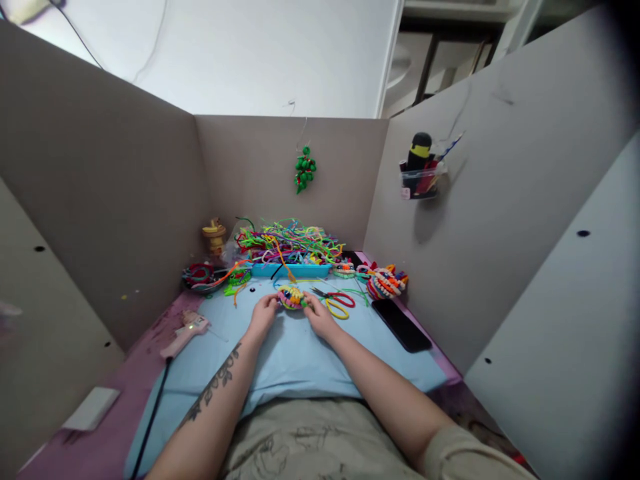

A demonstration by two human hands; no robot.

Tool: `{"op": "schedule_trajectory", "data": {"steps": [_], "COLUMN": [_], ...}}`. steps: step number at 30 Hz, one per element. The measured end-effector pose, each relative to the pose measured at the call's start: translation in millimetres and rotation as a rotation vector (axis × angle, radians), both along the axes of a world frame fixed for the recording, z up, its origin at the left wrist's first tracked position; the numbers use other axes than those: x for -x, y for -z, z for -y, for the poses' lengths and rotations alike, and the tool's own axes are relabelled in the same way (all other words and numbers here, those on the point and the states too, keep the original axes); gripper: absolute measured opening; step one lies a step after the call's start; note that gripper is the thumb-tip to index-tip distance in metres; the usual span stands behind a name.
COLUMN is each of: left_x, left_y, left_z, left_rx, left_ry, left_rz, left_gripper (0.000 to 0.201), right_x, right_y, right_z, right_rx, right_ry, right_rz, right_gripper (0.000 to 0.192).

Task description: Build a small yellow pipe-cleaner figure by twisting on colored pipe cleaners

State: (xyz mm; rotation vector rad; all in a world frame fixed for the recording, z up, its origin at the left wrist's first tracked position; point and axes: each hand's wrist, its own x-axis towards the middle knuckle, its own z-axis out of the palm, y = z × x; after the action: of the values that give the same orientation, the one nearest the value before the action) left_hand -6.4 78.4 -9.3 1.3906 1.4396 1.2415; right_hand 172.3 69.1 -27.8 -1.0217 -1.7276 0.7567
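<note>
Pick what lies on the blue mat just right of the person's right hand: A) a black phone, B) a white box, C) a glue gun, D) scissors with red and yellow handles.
D, since the scissors lie right beside the right hand, while the phone lies farther right and the glue gun lies off to the left.
</note>
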Motion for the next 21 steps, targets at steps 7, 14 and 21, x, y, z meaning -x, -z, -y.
{"op": "schedule_trajectory", "data": {"steps": [7, 14, 21], "left_x": [-8, -13, -12], "left_y": [-5.0, -10.1, -20.0], "left_z": [10, 17, 22], "left_rx": [0.194, 0.163, 0.250], "left_ry": [0.185, 0.164, 0.341], "left_rz": [0.648, 0.660, 0.777], "left_gripper": [0.030, 0.073, 0.062], "right_x": [-1, 0, -3], "right_y": [-0.9, -4.1, -6.3], "right_z": [2, 5, 4], "right_rx": [0.017, -0.039, -0.068], "right_ry": [-0.078, -0.131, -0.111], "right_rz": [-0.086, -0.094, -0.144], "right_gripper": [0.013, 0.015, 0.014]}}
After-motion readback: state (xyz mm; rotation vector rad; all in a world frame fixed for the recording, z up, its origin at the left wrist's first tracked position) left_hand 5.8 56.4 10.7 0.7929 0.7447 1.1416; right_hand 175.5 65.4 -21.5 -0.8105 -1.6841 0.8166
